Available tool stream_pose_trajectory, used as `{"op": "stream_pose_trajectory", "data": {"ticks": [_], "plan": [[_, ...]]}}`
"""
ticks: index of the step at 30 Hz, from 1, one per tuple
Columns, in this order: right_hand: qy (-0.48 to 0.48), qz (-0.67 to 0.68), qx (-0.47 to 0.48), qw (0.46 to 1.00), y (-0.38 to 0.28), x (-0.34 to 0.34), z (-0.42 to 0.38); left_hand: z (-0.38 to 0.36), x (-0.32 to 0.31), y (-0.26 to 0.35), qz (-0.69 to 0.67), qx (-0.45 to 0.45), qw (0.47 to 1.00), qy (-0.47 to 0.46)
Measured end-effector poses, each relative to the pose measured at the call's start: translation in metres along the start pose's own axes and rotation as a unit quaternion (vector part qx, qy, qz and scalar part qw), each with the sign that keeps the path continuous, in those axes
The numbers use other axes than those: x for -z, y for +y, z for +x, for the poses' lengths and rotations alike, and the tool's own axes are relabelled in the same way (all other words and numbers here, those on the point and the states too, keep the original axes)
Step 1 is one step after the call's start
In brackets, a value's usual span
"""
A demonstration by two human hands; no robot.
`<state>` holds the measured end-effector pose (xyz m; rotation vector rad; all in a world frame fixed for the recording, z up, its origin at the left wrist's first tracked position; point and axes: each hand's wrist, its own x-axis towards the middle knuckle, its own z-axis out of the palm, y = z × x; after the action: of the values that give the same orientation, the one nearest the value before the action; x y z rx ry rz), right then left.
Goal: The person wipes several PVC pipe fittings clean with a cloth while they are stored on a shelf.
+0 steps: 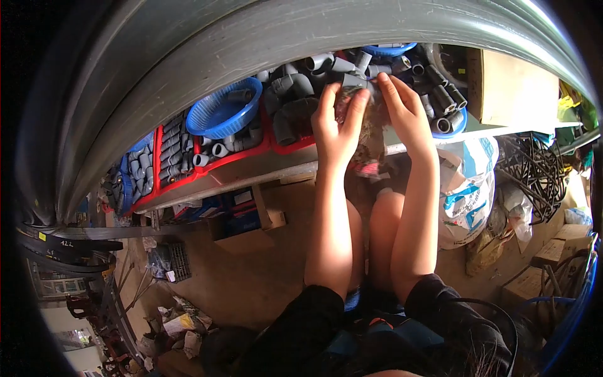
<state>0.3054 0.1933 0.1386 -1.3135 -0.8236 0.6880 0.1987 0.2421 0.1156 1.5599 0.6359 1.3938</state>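
My left hand is closed around a crumpled, stained rag and a grey pipe fitting, its thumb lying on the rag. My right hand grips from the other side, with a fingertip at the fitting's end. The rag hangs between both palms over the shelf's front edge, showing a pink patch near its lower end. Loose grey elbow fittings lie in a red tray just left of my hands. More dark grey fittings are piled in a blue basket to the right.
A blue plastic basket sits on the trays at left. Overhead curves a large grey beam. A cardboard box stands on the shelf at right, with a white printed bag below. Cardboard lies under the shelf.
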Motion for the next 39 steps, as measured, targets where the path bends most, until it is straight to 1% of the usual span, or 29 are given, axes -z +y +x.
{"op": "stream_pose_trajectory", "data": {"ticks": [1,3,5,6,7,8,9,10,11,12,14,15,18,19,22,23,26,27,28,30,32,33,34,35,36,38,39], "plan": [[-0.017,-0.002,-0.009,1.000,0.001,0.002,0.001,-0.001,0.000,-0.001,-0.010,0.026,1.000,0.006],[-0.051,-0.005,-0.027,0.998,0.002,0.006,0.003,0.000,0.003,-0.004,0.023,0.002,1.000,0.021],[-0.049,0.020,0.014,0.999,0.002,-0.002,-0.001,0.002,0.006,-0.005,0.038,-0.011,0.999,0.026],[-0.047,0.032,0.035,0.998,0.001,-0.005,-0.003,0.002,0.005,-0.004,0.017,-0.009,1.000,0.024],[-0.050,0.008,0.032,0.998,0.001,-0.003,-0.004,0.002,0.004,-0.003,-0.004,-0.008,1.000,0.023],[-0.061,-0.004,0.021,0.998,0.002,-0.001,-0.002,0.002,0.003,-0.002,-0.024,-0.006,0.999,0.021],[-0.073,-0.016,0.010,0.997,-0.003,0.000,-0.001,0.004,0.002,-0.003,0.003,-0.061,0.998,0.017],[-0.084,-0.028,-0.001,0.996,-0.007,0.000,-0.001,0.004,0.001,0.001,0.027,-0.087,0.996,0.006],[-0.043,-0.013,-0.011,0.999,-0.009,-0.003,-0.005,0.004,0.001,-0.001,0.032,-0.086,0.996,0.002],[-0.042,-0.030,-0.034,0.998,-0.008,-0.002,-0.003,0.004,0.001,-0.002,0.035,-0.085,0.996,-0.002],[-0.042,-0.066,-0.080,0.994,-0.005,0.000,0.001,0.003,-0.001,-0.005,0.035,-0.083,0.996,0.021],[-0.024,-0.068,-0.084,0.994,-0.004,-0.002,0.002,0.003,-0.002,-0.005,0.035,-0.084,0.995,0.033],[-0.013,-0.064,-0.051,0.997,0.005,-0.005,0.005,0.002,-0.003,-0.004,0.068,-0.073,0.993,0.065],[-0.003,0.001,0.000,1.000,0.011,-0.012,0.005,0.002,-0.004,-0.009,0.069,-0.067,0.993,0.071],[0.016,0.053,0.075,0.996,0.016,-0.021,0.004,0.003,-0.004,-0.009,0.041,-0.057,0.995,0.073],[-0.004,0.035,0.070,0.997,0.014,-0.016,0.003,0.000,-0.007,-0.007,-0.017,-0.034,0.995,0.090],[-0.058,-0.007,-0.017,0.998,0.009,-0.003,0.004,0.000,-0.012,-0.007,-0.009,-0.088,0.993,0.078],[-0.003,0.005,0.019,1.000,0.004,-0.007,0.001,-0.001,-0.011,-0.004,-0.024,-0.060,0.996,0.054],[0.010,0.038,0.001,0.999,0.005,-0.010,0.001,0.000,-0.013,-0.001,-0.018,-0.074,0.996,0.047],[0.036,0.099,-0.036,0.994,0.009,-0.012,0.006,-0.001,-0.010,-0.003,0.024,-0.068,0.997,0.010],[0.065,0.093,-0.095,0.989,0.015,-0.013,0.005,-0.001,-0.012,-0.006,-0.057,-0.006,0.998,0.029],[0.069,0.101,-0.083,0.989,0.017,-0.017,0.005,0.000,-0.014,-0.008,-0.057,-0.009,0.997,0.045],[0.072,0.110,-0.071,0.989,0.019,-0.023,0.007,0.003,-0.014,-0.004,-0.044,-0.035,0.997,0.060],[0.061,0.114,-0.011,0.992,0.021,-0.028,0.008,0.005,-0.013,-0.011,0.006,-0.050,0.996,0.072],[0.047,0.073,0.060,0.994,0.022,-0.032,0.009,0.008,-0.011,-0.013,0.057,-0.066,0.993,0.082],[0.078,0.139,0.071,0.985,0.024,-0.038,0.010,0.007,-0.012,-0.017,0.049,-0.075,0.991,0.103],[0.045,0.158,0.091,0.982,0.023,-0.035,0.011,0.005,-0.013,-0.017,0.048,-0.071,0.990,0.109]]}}
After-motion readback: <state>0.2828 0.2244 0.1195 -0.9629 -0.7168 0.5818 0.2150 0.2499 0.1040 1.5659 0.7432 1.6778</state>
